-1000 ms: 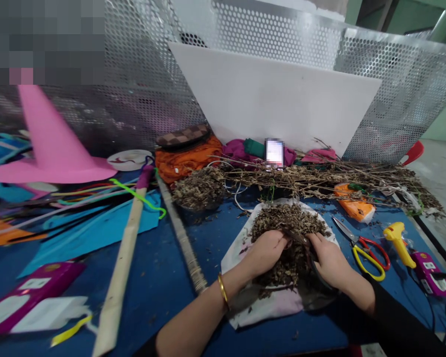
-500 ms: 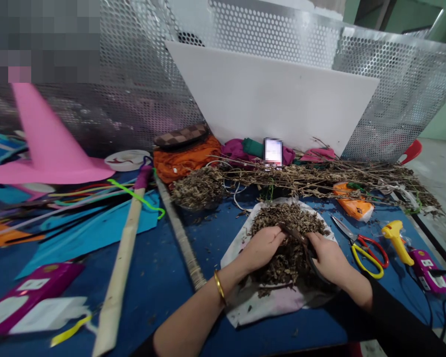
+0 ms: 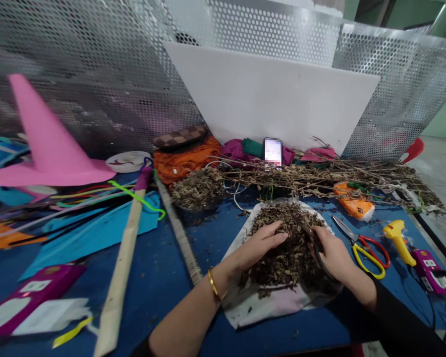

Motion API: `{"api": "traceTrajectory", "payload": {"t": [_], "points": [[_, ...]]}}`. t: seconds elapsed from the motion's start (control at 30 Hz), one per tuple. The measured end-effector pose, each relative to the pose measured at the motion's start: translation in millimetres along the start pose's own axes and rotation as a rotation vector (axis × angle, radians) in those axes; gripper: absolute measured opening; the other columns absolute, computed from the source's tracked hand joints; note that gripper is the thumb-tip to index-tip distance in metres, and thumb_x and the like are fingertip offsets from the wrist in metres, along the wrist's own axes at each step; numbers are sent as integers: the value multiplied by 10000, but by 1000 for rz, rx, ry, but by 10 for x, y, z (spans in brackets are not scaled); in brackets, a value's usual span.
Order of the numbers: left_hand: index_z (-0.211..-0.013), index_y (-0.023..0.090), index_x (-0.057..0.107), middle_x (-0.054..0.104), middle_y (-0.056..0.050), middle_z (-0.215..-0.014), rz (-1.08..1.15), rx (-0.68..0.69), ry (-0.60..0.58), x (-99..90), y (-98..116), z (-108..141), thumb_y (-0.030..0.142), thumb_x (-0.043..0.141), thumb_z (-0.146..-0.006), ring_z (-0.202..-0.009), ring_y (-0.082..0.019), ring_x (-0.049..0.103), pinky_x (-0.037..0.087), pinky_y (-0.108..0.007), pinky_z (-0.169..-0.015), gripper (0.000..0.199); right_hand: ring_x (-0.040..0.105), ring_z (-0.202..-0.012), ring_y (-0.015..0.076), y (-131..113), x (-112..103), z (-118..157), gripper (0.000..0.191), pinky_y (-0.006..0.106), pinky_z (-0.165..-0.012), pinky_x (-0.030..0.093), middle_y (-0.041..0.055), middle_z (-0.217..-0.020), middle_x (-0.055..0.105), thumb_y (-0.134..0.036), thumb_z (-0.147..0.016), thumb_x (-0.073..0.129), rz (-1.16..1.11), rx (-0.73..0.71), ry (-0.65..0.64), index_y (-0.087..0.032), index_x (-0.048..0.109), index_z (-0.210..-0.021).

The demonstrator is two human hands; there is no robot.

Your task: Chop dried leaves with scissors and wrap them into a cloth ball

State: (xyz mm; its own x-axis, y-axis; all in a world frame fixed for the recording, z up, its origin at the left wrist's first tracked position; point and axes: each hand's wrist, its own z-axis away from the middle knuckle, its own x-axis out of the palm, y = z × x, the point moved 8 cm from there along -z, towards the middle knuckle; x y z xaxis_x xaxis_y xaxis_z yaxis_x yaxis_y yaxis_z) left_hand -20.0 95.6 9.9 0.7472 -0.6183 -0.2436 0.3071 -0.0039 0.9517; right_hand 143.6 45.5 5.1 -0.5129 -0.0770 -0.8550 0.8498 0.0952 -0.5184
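A heap of crushed dry brown leaves [image 3: 278,267] lies on a white cloth [image 3: 252,310] in front of me. My left hand [image 3: 262,243] is over the heap's left side, thumb and fingers somewhat apart, with nothing visible between them. On the other side, my right hand [image 3: 330,250] grips dark scissors [image 3: 319,255], whose handle loops hang below my fingers. Their blades point away and leftward over the leaves. Whether the blades are parted is hard to make out against the brown heap.
Red-and-yellow-handled scissors [image 3: 369,255], a yellow glue gun [image 3: 399,243] and a purple power strip [image 3: 433,272] lie right. Dry twigs [image 3: 319,178] stretch behind. A pale stick [image 3: 121,277], a bound rod [image 3: 182,238], and a pink cone hat [image 3: 52,144] are left.
My left hand has drawn back left from the scissors' tip, and its fingers have parted. My right hand has shifted slightly right with the scissors.
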Motion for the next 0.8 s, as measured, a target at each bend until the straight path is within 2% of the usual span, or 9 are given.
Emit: {"api": "traceTrajectory", "payload": {"t": [0.07,0.13,0.27,0.37,0.5,0.63,0.8], "points": [[-1129,160,576,632,-78,-1080,30,54,-31,-21,73,13,419,554,-797,-1073,-240,525,410,-325,-937,422,571,-1020,214,1,-22,3,405,297,-833,409,95,-1178,586,-184,-820,492,0,2,1,-193,465,-1224],[-1077,153,592,631,-74,-1035,-6,116,-37,-41,134,4,406,512,-832,-1016,-228,536,418,-315,-909,361,573,-1006,214,-31,-27,10,395,293,-819,410,83,-1158,589,-214,-824,500,-8,-21,-10,-200,468,-1217],[-821,143,568,562,-21,-741,-77,148,22,-84,120,-46,410,445,-870,-709,-157,493,420,-261,-661,299,580,-927,198,-122,-23,29,396,272,-758,400,67,-1100,586,-251,-819,528,5,-69,-34,-206,474,-1209],[-735,154,530,477,15,-642,-116,125,-7,-43,79,-58,383,431,-874,-607,-125,423,355,-237,-567,286,574,-872,186,-157,-13,35,408,262,-724,387,66,-1072,580,-257,-809,544,37,-75,-55,-199,477,-1207],[-696,158,531,474,21,-632,-162,96,-95,46,72,-44,320,418,-861,-594,-117,428,341,-230,-568,258,575,-883,192,-175,11,34,431,264,-731,384,72,-1072,576,-260,-802,551,79,-95,-79,-186,480,-1220],[-676,156,549,531,8,-636,-171,64,-126,62,65,-40,305,417,-847,-607,-129,475,385,-244,-605,262,584,-860,193,-169,35,35,334,263,-702,376,69,-1011,603,-293,-851,498,99,-118,-101,-178,525,-1164],[-765,168,562,630,-12,-740,-138,88,-45,-2,103,-34,316,434,-852,-705,-157,559,441,-265,-692,214,586,-846,191,-151,-4,34,286,258,-687,370,69,-984,616,-264,-847,490,96,-102,-86,-174,547,-1113]]}}
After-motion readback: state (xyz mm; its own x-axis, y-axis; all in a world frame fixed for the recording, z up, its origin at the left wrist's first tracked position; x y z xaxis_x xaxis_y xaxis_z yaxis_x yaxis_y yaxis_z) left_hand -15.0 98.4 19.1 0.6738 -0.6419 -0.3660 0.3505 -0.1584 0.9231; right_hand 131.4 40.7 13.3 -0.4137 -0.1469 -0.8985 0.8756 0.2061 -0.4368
